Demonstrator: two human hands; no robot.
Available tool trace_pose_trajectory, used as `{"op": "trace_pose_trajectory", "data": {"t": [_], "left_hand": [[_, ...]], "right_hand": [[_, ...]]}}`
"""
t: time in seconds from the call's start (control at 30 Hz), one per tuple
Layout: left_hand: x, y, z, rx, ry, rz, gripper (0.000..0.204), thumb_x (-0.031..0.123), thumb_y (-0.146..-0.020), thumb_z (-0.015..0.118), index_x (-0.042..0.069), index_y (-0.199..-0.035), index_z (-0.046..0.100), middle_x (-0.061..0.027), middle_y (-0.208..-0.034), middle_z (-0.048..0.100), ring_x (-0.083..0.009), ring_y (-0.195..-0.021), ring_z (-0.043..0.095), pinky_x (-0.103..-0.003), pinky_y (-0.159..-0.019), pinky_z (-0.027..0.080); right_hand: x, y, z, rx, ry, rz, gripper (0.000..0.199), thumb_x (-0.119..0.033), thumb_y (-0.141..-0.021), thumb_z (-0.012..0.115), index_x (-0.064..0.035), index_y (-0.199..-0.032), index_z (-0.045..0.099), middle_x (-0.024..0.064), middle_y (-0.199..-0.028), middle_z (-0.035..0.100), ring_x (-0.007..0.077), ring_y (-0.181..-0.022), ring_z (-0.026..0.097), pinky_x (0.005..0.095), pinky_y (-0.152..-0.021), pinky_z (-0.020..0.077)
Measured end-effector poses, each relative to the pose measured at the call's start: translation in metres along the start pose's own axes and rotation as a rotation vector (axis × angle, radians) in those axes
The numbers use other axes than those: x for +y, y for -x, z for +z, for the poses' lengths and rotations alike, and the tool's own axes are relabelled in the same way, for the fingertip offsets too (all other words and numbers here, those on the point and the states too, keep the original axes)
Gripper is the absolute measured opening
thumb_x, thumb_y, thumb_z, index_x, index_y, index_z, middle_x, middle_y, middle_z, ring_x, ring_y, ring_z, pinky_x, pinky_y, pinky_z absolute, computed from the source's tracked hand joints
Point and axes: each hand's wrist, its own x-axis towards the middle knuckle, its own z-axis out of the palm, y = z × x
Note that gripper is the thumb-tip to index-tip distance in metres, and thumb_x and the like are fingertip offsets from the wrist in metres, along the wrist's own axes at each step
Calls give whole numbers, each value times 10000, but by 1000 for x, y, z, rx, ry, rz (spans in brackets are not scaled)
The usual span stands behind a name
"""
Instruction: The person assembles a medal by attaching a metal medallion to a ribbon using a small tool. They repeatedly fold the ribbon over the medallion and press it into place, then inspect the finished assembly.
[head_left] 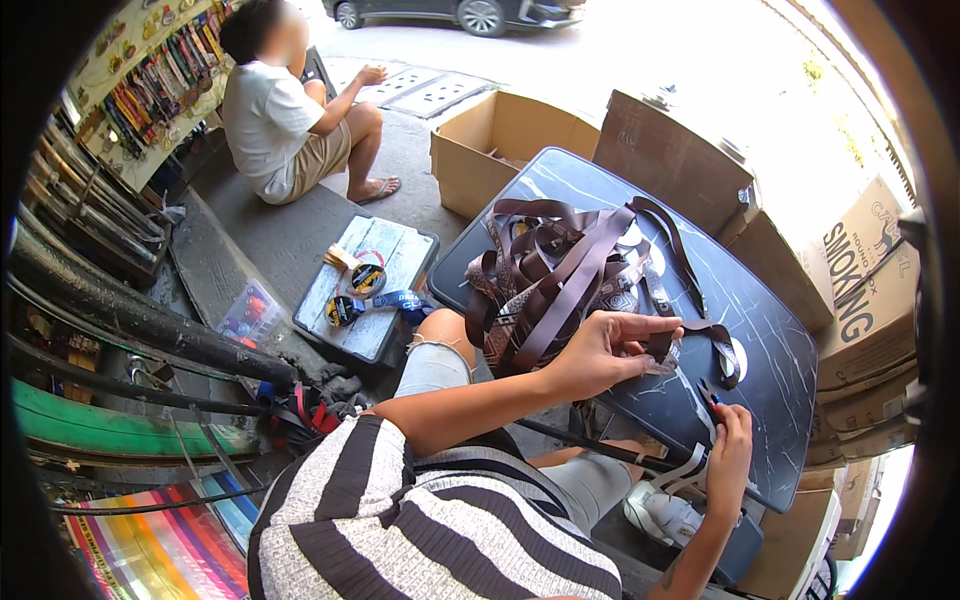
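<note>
A tangled heap of dark brown lanyards, some with printed patterns, lies on the black marble-look table. My left hand is at the heap's near edge, index finger stretched out and the other fingers curled on a lanyard strap. From there a loose strap end runs right across the tabletop. To the right, by the table's near edge, my right hand is closed around small pliers with red and blue handles. The pliers' dark jaws point up toward the strap.
Left of the table, a pale-topped box holds tape rolls and a blue lanyard. Cardboard boxes line the table's far and right sides. A person sits at the far left. Dark pipes run along the left.
</note>
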Motion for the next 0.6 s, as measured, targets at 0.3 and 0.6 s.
{"op": "trace_pose_trajectory", "data": {"t": [0.3, 0.6], "left_hand": [[12, 3, 5, 21, -184, 8, 550, -95, -834, 630, 59, -1362, 628, -70, -1276, 699, -29, -922, 622, -207, -810, 523], [14, 5, 5, -11, -163, -26, 559, -94, -826, 633, 24, -1372, 609, -104, -1320, 677, -48, -1003, 656, -201, -808, 503]], "right_hand": [[28, -9, -9, -63, 24, -91, 148, 52, -847, 610, 9, -988, 612, 179, -1013, 590, 369, -977, 566, 426, -889, 433], [18, -19, -32, -199, -236, -31, 223, 78, -965, 465, 36, -1166, 553, 152, -1073, 508, 238, -828, 600, 349, -792, 487]]}}
